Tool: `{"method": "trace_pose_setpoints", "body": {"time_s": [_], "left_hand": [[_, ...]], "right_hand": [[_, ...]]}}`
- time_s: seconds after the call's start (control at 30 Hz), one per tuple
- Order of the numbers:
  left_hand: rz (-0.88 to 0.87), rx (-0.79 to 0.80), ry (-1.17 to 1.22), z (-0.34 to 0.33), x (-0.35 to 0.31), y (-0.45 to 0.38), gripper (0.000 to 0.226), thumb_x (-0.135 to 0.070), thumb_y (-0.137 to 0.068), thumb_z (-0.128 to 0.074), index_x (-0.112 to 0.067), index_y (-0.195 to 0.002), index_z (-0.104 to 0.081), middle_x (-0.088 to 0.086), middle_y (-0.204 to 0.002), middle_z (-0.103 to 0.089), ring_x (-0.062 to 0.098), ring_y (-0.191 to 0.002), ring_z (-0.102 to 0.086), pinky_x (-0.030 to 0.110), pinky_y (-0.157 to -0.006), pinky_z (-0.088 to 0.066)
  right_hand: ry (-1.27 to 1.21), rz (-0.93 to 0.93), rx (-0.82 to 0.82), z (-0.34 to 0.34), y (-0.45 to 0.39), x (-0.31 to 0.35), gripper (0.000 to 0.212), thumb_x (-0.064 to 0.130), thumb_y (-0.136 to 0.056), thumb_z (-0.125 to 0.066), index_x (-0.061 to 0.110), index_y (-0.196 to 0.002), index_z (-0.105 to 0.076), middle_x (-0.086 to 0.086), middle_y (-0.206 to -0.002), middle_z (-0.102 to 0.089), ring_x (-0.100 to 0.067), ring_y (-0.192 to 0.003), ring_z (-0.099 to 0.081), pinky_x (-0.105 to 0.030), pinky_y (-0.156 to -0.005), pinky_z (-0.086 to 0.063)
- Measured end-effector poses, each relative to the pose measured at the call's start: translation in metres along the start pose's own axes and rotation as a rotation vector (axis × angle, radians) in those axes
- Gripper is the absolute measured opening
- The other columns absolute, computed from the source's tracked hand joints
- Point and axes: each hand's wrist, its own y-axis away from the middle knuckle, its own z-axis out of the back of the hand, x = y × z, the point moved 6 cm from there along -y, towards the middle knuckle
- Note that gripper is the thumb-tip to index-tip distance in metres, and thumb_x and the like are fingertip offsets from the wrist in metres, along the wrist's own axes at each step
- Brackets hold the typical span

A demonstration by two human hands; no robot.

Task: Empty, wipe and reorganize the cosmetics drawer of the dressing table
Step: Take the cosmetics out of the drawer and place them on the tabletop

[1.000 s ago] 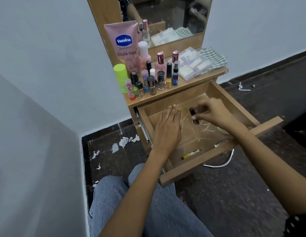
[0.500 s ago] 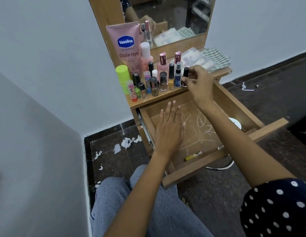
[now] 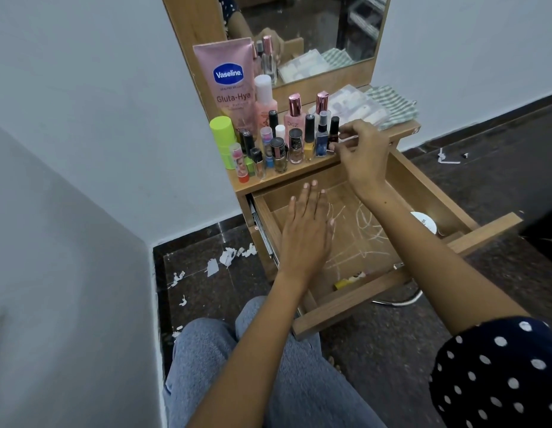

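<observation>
Glass nail-polish bottle (image 3: 333, 132), light, slick, breakable: the right hand (image 3: 362, 152) has loosely curled fingers just beside it, gripping nothing; take its cap. The left hand (image 3: 305, 233) lies flat in the drawer (image 3: 423, 186).

- Dark navy short sleeve with white polka dots (image 3: 500, 375) on the right arm, ending well back from the grip.
- Light blue-grey denim trousers (image 3: 268, 381) over both legs.
- Both forearms bare.
</observation>
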Motion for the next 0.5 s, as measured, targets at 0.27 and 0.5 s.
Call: {"method": "trace_pose_setpoints", "body": {"time_s": [0.27,0.5], "left_hand": [[0.013,-0.012,0.058,0.001,0.001,0.001,0.057,-0.033,-0.097,-0.021,-0.006,-0.146,-0.032,0.012,-0.156,-0.023,0.023,-0.145,-0.015,0.041,-0.118,-0.011],[0.022,-0.044,0.11,0.004,0.002,0.001,0.054,-0.031,-0.098,-0.023,-0.005,-0.143,-0.037,0.013,-0.155,-0.026,0.023,-0.145,-0.016,0.039,-0.118,-0.009]], "right_hand": [[0.001,0.15,0.34,0.027,0.039,-0.012,0.019,0.011,-0.074,-0.079,0.016,-0.088,-0.068,0.004,-0.084,-0.069,-0.007,-0.076,-0.066,-0.032,-0.075,-0.058],[0.486,0.207,1.328,0.005,0.118,-0.044,0.014,0.015,-0.068,-0.074,0.026,-0.076,-0.071,0.018,-0.067,-0.068,-0.003,-0.071,-0.064,-0.032,-0.073,-0.054]]}}
